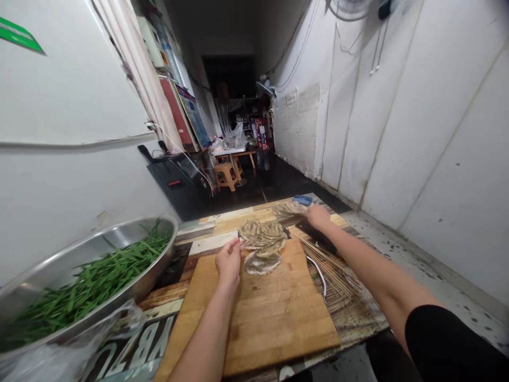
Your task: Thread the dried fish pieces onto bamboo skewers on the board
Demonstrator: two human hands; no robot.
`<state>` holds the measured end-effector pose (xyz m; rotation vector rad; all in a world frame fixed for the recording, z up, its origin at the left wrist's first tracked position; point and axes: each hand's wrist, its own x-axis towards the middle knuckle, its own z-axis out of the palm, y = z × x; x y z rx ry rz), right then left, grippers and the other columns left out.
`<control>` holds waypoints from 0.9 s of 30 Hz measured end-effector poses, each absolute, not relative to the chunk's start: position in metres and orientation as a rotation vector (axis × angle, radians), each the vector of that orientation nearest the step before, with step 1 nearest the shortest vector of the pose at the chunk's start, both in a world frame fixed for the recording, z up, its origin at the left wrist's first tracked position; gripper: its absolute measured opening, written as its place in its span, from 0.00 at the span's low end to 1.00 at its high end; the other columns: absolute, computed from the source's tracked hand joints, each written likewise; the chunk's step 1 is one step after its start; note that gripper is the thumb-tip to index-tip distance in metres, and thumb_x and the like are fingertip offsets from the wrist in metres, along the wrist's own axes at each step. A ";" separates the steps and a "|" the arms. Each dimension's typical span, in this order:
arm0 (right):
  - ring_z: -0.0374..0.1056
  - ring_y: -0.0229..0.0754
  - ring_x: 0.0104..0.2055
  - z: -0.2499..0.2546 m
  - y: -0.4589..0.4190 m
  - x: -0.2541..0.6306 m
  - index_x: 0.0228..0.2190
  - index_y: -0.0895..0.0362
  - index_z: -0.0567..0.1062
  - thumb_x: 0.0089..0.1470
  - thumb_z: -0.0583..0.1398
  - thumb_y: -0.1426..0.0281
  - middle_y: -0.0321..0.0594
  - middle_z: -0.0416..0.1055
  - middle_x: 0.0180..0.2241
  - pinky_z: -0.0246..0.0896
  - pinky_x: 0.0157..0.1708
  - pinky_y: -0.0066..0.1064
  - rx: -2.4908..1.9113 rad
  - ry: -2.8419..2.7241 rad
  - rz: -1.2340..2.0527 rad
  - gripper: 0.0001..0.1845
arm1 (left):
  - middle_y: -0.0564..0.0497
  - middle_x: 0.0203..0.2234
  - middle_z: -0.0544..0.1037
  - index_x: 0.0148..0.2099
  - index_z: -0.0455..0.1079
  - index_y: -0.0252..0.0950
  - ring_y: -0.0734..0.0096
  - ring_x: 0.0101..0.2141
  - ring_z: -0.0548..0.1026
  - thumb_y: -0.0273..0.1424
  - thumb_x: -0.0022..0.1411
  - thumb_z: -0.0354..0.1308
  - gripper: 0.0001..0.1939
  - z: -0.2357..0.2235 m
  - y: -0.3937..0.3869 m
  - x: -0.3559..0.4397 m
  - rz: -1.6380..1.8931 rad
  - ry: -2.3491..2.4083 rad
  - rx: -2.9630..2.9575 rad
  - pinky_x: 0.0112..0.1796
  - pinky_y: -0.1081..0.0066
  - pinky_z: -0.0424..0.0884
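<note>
On the upper part of the wooden cutting board (274,307) lies a pile of grey-brown, ruffled, layered pieces (263,233), with a paler piece at its near side. My left hand (228,261) is at the pile's left edge, fingers curled together; whatever they may hold is hidden. Stretched out to the far right, my right hand (318,216) is closed at the right end of a flat, ruffled grey-brown bunch (289,209) beyond the board. A small blue object (302,200) sits just behind that hand. Thin wooden skewers (332,270) lie under my right forearm.
A large metal basin (173,233) of cut green leaves (107,268) stands at the left, with clear plastic (115,329) before it. A curved metal handle (318,273) shows by the board's right edge. Farther off are stools (226,176) and a small table (229,150).
</note>
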<state>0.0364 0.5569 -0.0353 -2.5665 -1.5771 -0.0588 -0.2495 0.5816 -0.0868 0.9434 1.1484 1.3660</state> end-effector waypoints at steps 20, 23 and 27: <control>0.72 0.50 0.39 -0.079 0.452 -0.009 0.34 0.67 0.77 0.54 0.52 0.79 0.57 0.74 0.35 0.61 0.36 0.33 -2.556 -1.787 -0.019 0.14 | 0.44 0.34 0.80 0.38 0.76 0.37 0.58 0.37 0.76 0.38 0.50 0.60 0.13 -0.084 0.569 -0.258 0.720 1.723 1.950 0.35 0.69 0.65; 0.72 0.50 0.39 -0.074 0.452 -0.008 0.31 0.65 0.77 0.53 0.52 0.78 0.55 0.75 0.34 0.61 0.36 0.33 -2.540 -1.760 -0.016 0.13 | 0.46 0.26 0.78 0.28 0.75 0.39 0.60 0.29 0.74 0.37 0.45 0.64 0.08 -0.086 0.569 -0.259 0.798 1.665 1.897 0.30 0.70 0.62; 0.71 0.47 0.38 -0.063 0.449 -0.012 0.34 0.63 0.75 0.57 0.50 0.75 0.52 0.73 0.36 0.59 0.35 0.32 -2.489 -1.713 -0.073 0.13 | 0.50 0.17 0.73 0.21 0.72 0.40 0.65 0.22 0.69 0.35 0.41 0.67 0.08 -0.085 0.566 -0.260 0.807 1.589 1.903 0.27 0.71 0.58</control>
